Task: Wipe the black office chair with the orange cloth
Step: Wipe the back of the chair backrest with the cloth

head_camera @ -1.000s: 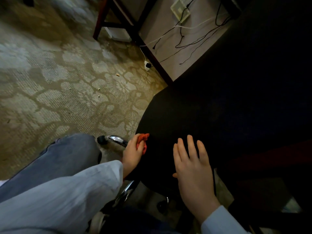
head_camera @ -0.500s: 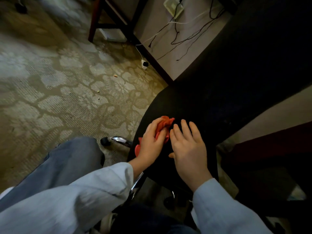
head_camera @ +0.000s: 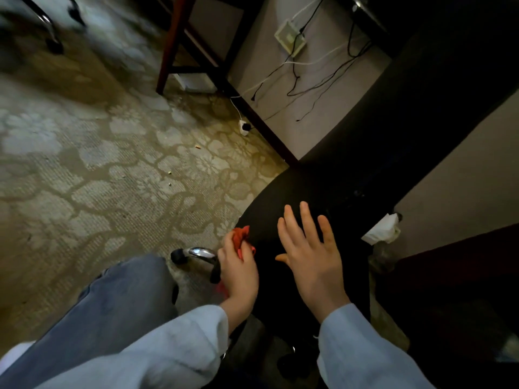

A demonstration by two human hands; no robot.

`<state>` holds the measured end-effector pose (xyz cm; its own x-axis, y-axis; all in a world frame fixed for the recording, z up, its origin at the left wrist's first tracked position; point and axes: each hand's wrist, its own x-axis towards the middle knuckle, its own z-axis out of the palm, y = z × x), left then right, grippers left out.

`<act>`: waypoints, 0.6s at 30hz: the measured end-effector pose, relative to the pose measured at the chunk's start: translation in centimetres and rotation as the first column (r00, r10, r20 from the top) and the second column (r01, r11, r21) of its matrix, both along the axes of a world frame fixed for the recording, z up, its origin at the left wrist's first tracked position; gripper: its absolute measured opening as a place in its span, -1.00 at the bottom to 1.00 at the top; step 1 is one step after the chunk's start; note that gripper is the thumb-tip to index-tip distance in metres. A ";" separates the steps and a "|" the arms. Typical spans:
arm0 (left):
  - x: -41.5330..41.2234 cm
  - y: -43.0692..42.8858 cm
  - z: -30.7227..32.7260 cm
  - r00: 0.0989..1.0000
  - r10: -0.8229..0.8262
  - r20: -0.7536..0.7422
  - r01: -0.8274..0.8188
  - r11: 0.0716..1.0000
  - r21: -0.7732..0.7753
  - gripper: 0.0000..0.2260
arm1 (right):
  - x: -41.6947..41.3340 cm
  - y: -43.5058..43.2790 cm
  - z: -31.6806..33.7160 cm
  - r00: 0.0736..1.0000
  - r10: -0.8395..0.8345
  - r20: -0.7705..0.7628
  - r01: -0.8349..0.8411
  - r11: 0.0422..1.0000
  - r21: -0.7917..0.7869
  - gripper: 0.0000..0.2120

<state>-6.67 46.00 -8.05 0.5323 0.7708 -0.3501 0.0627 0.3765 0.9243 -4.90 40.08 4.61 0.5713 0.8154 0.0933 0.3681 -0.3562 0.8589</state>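
Carpet [head_camera: 84, 175] with a pale flower pattern fills most of what I see, and a dark table [head_camera: 196, 51] stands by the wall with cables [head_camera: 309, 74] hanging behind it. My chair [head_camera: 323, 186] comes next, black, its seat curving out in front of me and its back rising dark at the right; one chrome leg [head_camera: 200, 252] with a caster pokes out at the seat's left edge. I judge the seat firm and lightly padded, so it should take a pressed stroke without shifting much, though the casters may let it roll. My right hand [head_camera: 311, 259] lies flat on the seat, fingers spread and straight, gripping nothing, only steadying. My left hand [head_camera: 238, 273] sits at the seat's left rim, curled closed around the cloth [head_camera: 242, 237], which bunches orange-red above my knuckles and shows again below the palm. That cloth looks soft, light and limp; I would keep it wadded in the palm so it stays under my fingers along the edge.
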 end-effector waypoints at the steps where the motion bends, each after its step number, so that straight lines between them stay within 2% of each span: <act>1: 0.0 0.0 1.3 0.999 -0.004 0.044 0.003 1.000 0.023 -0.73 | 0.1 0.1 0.0 1.000 0.015 0.004 -0.015 1.000 0.004 -0.28; 5: 0.0 -0.7 5.4 0.956 -0.007 0.292 -0.032 0.991 0.129 -0.73 | 0.6 0.0 0.1 0.987 0.144 0.064 -0.148 0.988 0.054 -0.47; 7: -0.1 -0.8 5.8 0.940 0.013 0.342 -0.072 0.985 0.158 -0.76 | 0.6 -0.4 0.4 0.982 0.173 0.072 -0.179 0.981 0.078 -0.47; 10: 0.2 -0.6 4.2 0.949 0.037 0.314 -0.096 0.980 0.174 -0.67 | 0.5 -1.0 1.0 0.978 0.197 0.075 -0.202 0.977 0.070 -0.46; 12: 0.1 -0.4 3.5 0.965 0.057 0.254 -0.085 0.991 0.102 -0.66 | 0.5 -1.1 1.5 0.975 0.216 0.057 -0.221 0.971 0.092 -0.47; 15: -0.4 -0.1 3.6 0.991 0.043 0.126 -0.043 0.999 -0.003 -0.71 | 0.2 -0.6 2.6 0.980 0.195 0.027 -0.197 0.970 0.144 -0.38; 18: -0.4 0.1 5.1 0.988 0.022 0.153 -0.012 0.998 -0.066 -0.79 | -0.1 -0.3 3.6 0.984 0.176 -0.022 -0.168 0.966 0.196 -0.29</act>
<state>-7.07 46.15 -2.95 0.5703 0.7590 -0.3142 -0.0853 0.4351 0.8963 -4.96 39.79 8.16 0.4302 0.8706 0.2386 0.4705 -0.4418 0.7638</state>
